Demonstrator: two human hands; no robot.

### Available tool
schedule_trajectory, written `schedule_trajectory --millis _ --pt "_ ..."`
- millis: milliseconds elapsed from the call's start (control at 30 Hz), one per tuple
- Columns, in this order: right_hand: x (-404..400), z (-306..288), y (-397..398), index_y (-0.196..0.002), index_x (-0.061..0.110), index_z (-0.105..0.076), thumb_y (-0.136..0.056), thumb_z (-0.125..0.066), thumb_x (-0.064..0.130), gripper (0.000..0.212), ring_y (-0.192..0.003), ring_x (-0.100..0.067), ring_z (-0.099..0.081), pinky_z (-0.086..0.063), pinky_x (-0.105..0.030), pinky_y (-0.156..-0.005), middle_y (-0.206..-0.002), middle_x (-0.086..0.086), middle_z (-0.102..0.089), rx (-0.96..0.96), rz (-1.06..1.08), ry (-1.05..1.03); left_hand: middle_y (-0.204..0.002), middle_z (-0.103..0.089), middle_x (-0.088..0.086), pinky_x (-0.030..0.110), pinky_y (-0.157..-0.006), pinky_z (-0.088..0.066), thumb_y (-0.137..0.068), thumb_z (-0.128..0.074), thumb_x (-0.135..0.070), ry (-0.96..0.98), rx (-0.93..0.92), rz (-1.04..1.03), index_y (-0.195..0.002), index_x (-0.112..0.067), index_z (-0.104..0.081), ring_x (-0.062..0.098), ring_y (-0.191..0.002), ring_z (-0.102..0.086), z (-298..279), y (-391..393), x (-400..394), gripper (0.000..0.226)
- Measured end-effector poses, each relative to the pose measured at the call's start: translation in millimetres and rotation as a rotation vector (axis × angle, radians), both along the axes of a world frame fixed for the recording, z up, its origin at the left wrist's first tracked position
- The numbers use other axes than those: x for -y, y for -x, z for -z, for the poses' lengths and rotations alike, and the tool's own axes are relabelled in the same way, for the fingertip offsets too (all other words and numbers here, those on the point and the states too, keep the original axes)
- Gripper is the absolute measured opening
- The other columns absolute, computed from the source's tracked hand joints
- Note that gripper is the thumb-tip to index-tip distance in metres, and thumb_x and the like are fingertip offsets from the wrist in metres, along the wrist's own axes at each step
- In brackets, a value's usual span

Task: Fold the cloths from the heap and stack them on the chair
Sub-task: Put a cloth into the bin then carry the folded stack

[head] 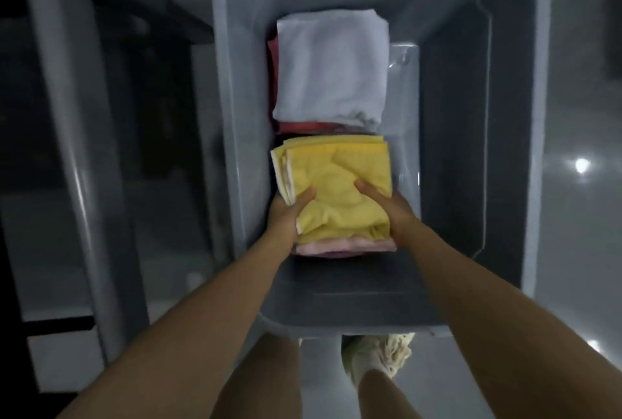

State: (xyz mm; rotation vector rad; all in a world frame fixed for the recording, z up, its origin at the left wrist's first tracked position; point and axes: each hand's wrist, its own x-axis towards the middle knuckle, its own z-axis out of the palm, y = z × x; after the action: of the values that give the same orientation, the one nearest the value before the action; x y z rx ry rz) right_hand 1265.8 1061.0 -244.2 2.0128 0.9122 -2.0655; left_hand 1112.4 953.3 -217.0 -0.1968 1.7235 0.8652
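Observation:
A folded yellow cloth (333,183) lies on top of a pink folded cloth (346,247) inside a grey plastic tub (235,115). My left hand (289,213) grips the yellow cloth's near left edge, thumb on top. At the near right edge my right hand (390,210) holds it the same way. Behind this pile sits a folded white cloth (331,68) on a red one (303,126). The lower fingers of both hands are hidden under the cloth.
The tub's right half (451,149) holds nothing. A grey frame with bars (70,115) stands to the left. The shiny floor (579,166) reflects lights at the right. My legs and a pale shoe (380,354) show below the tub's near rim.

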Motion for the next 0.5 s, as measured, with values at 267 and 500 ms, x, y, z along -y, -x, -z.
schedule_trajectory --millis 267,500 --pt "11.5 7.4 8.6 -0.15 0.016 -0.026 -0.065 -0.07 0.068 0.109 -0.129 -0.027 -0.047 -0.041 -0.036 -0.104 -0.147 -0.007 -0.044 0.163 -0.394 -0.215 -0.138 -0.051 0.006 0.034 -0.097 -0.042 -0.095 -0.045 -0.018 0.34 -0.338 0.471 -0.147 -0.027 -0.028 0.029 -0.122 -0.052 2.6 -12.5 -5.3 0.056" --pt "4.8 -98.0 -11.0 -0.142 0.007 -0.041 -0.093 -0.056 0.045 0.064 -0.126 -0.035 -0.048 -0.04 -0.036 -0.098 -0.138 -0.017 -0.052 0.281 -0.618 -0.16 -0.138 -0.049 0.011 0.031 -0.089 -0.048 -0.089 -0.055 -0.013 0.373 -0.288 0.512 -0.145 -0.015 -0.037 0.03 -0.12 -0.053 -99.7 -9.3 -27.5 0.059"
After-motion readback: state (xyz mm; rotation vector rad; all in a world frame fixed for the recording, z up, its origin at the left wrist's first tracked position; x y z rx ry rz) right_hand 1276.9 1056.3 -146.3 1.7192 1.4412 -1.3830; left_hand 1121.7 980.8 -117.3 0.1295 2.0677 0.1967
